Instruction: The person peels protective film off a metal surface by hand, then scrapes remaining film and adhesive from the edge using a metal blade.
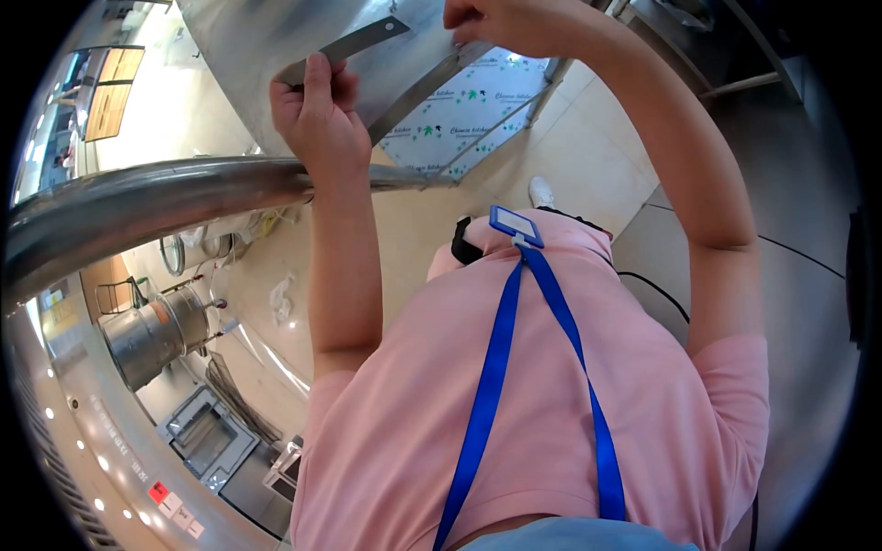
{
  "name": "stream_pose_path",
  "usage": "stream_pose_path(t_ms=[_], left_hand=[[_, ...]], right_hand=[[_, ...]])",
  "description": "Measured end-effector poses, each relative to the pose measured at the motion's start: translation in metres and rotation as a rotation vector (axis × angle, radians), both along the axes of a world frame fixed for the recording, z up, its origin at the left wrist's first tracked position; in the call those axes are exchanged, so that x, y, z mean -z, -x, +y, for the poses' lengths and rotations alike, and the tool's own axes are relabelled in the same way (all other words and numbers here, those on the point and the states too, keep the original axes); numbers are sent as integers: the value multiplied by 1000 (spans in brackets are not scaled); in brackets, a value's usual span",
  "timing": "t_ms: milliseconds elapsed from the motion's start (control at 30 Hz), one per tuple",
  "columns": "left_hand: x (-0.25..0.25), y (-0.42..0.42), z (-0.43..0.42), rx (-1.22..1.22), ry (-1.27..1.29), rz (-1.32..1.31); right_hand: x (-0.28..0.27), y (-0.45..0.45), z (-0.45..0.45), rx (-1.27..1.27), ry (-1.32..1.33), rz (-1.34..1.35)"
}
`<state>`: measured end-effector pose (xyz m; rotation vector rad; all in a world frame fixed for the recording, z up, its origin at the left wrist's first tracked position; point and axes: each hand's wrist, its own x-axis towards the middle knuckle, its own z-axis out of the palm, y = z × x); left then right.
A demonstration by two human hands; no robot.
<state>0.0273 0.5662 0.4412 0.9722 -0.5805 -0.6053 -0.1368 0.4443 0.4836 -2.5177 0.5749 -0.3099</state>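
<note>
My left hand (322, 115) grips a flat grey metal strip (366, 39) between thumb and fingers. The strip has a round hole near its far end and is held over a sheet-metal tabletop (253, 50). My right hand (505, 23) is at the top of the view, by the table's edge, with its fingers curled together. Whatever those fingers hold, if anything, is too small or hidden to make out. Below the near edge of the tabletop shows a panel with printed film (478, 106), marked with green leaves and lettering.
A thick round metal tube (165, 197) crosses the left side, passing by my left forearm. Beyond it stand a metal cylinder (152, 340) and a grey crate-like frame (211, 436). A blue lanyard (496, 367) with a badge hangs on my chest. A dark cable (661, 286) runs at the right.
</note>
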Motion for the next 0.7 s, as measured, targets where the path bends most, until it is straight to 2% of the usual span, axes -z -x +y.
stream_pose_path(t_ms=[200, 300, 400, 500, 600, 700], left_hand=[[1, -1, -2, 16, 22, 29], [0, -2, -3, 6, 34, 56], [0, -2, -2, -6, 42, 78], [1, -4, -1, 2, 52, 94], [0, -3, 0, -5, 49, 110], [0, -3, 1, -4, 43, 111]], right_hand=[[-2, -6, 2, -75, 104, 98], [-15, -17, 9, -132, 309, 365], [-10, -20, 5, -294, 470, 318], [-13, -25, 4, -355, 472, 367], [-24, -27, 11, -364, 484, 544], [-19, -27, 4, -386, 427, 527]])
